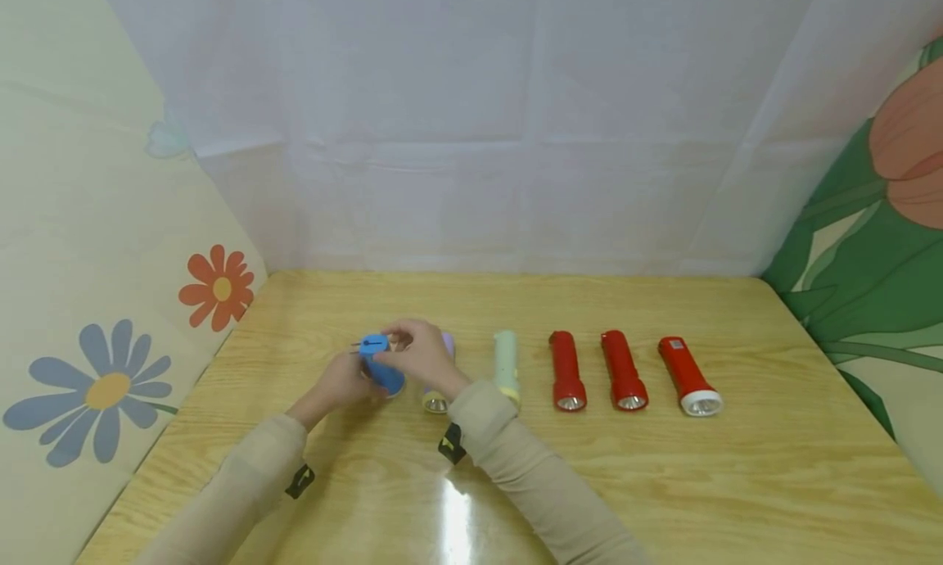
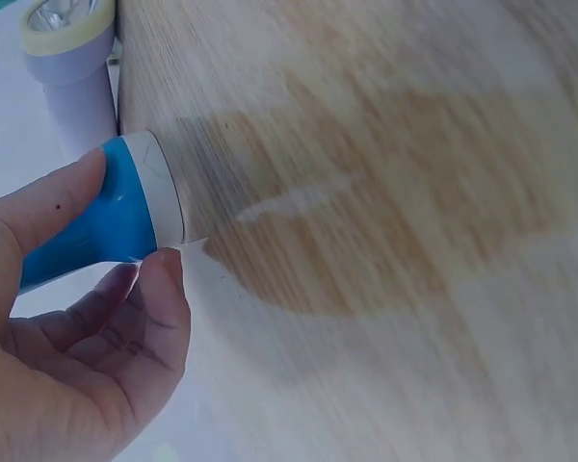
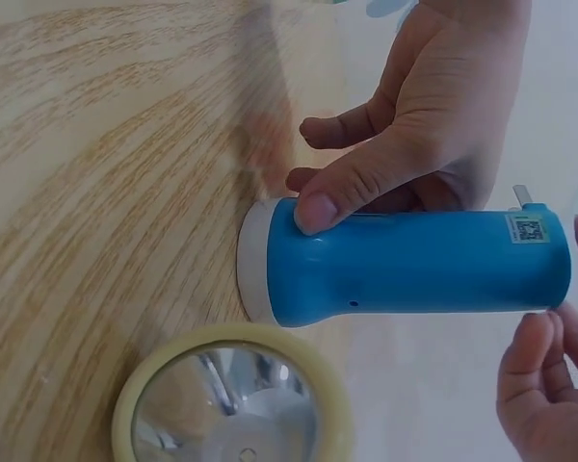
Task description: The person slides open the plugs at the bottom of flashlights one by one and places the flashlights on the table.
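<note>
A blue flashlight (image 1: 385, 375) with a white lens rim stands upright, lens end down at the tabletop. My left hand (image 1: 343, 381) grips it low, the thumb pressed on the blue body just above the rim. Metal plug prongs (image 3: 521, 196) stick out sideways near the tail, beside a small code sticker (image 3: 528, 229). At that tail end, the curled fingers and thumb of my right hand (image 1: 426, 357) hold the edge. A lilac flashlight (image 1: 435, 400) with a yellow rim lies right beside it, partly covered by my right hand.
Further right, in a row on the wooden table (image 1: 471, 303), lie a mint green flashlight (image 1: 506, 359), two red flashlights (image 1: 566, 364) and a red one with a white rim (image 1: 685, 368). A white cloth (image 1: 479, 139) hangs behind the table; flowered cloths flank it.
</note>
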`<state>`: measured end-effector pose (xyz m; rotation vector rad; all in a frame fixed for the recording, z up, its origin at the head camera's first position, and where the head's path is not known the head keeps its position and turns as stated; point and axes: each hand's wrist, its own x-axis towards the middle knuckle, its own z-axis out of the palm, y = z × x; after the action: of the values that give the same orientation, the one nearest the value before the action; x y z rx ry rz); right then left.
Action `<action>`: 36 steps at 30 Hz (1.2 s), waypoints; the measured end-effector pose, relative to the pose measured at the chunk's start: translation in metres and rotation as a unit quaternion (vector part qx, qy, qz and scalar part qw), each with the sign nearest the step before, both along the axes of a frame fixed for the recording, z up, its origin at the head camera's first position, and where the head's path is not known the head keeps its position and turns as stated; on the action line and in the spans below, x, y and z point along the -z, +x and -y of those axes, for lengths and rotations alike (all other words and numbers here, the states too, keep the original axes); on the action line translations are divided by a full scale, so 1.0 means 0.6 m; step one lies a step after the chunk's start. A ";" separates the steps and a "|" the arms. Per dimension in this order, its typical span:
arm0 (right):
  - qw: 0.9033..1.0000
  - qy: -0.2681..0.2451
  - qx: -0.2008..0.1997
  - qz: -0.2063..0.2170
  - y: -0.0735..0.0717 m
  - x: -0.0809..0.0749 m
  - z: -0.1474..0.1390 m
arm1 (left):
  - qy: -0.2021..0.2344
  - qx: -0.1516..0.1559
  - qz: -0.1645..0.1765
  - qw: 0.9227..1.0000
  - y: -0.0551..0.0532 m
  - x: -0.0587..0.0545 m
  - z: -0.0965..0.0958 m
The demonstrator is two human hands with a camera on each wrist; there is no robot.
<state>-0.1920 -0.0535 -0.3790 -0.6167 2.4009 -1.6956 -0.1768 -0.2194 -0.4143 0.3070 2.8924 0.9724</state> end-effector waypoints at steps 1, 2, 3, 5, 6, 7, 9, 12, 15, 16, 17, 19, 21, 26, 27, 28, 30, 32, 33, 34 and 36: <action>1.000 0.002 -0.001 -0.003 0.000 0.000 0.000 | 0.000 -0.001 0.003 1.000 0.001 0.000 0.000; 1.000 0.005 -0.003 -0.011 0.001 0.000 -0.001 | 0.003 -0.002 0.004 1.000 0.001 0.001 0.000; 1.000 0.008 -0.005 -0.019 0.001 -0.001 -0.002 | 0.004 -0.001 0.004 1.000 0.001 0.001 0.000; 0.999 0.014 -0.010 -0.033 0.002 -0.002 -0.003 | 0.007 0.004 0.003 1.000 0.002 0.004 0.002; 0.999 0.018 -0.012 -0.039 0.002 -0.003 -0.004 | 0.007 0.006 0.002 1.000 0.003 0.005 0.003; 0.999 0.021 -0.014 -0.045 0.002 -0.003 -0.004 | 0.008 0.008 0.002 1.000 0.004 0.005 0.003; 0.998 0.026 -0.015 -0.052 0.001 -0.002 -0.004 | 0.006 0.012 0.004 1.000 0.005 0.008 0.005; 0.998 0.037 -0.014 -0.058 -0.001 0.000 -0.003 | 0.010 0.012 0.013 1.000 0.006 0.009 0.006; 0.997 0.047 -0.014 -0.062 -0.002 0.002 -0.003 | 0.013 0.011 0.017 1.000 0.006 0.009 0.005; 0.997 0.051 -0.013 -0.065 -0.002 0.003 -0.002 | 0.015 0.009 0.018 1.000 0.006 0.009 0.005; 0.996 0.052 -0.012 -0.066 -0.002 0.003 -0.002 | 0.015 0.007 0.018 1.000 0.007 0.009 0.004; 0.996 0.055 -0.010 -0.070 -0.003 0.003 -0.001 | 0.014 0.008 0.016 1.000 0.007 0.008 0.004; 0.996 0.058 -0.006 -0.072 -0.004 0.004 0.000 | 0.013 0.011 0.011 1.000 0.007 0.007 0.005; 0.997 0.043 0.010 -0.056 -0.007 0.004 0.004 | 0.016 0.019 0.006 1.000 0.008 0.002 0.006; 0.998 0.039 0.015 -0.055 -0.008 0.004 0.005 | 0.017 0.018 0.006 1.000 0.008 0.002 0.006; 0.998 0.035 0.019 -0.054 -0.009 0.004 0.006 | 0.018 0.020 0.007 1.000 0.008 0.002 0.007; 0.998 0.031 0.026 -0.056 -0.010 0.004 0.007 | 0.019 0.023 0.005 1.000 0.008 0.002 0.008; 0.998 0.029 0.030 -0.056 -0.011 0.004 0.007 | 0.019 0.024 0.004 1.000 0.008 0.003 0.009; 0.997 0.028 0.032 -0.058 -0.012 0.003 0.007 | 0.019 0.022 0.005 1.000 0.008 0.003 0.009; 0.997 0.027 0.033 -0.057 -0.012 0.003 0.007 | 0.020 0.021 0.006 1.000 0.008 0.004 0.010; 0.997 0.023 0.035 -0.058 -0.014 0.003 0.006 | 0.019 0.018 0.008 1.000 0.008 0.004 0.010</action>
<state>-0.2002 -0.0573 -0.3810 -0.6480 2.5635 -1.6694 -0.1718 -0.2253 -0.4169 0.3506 2.8474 1.0200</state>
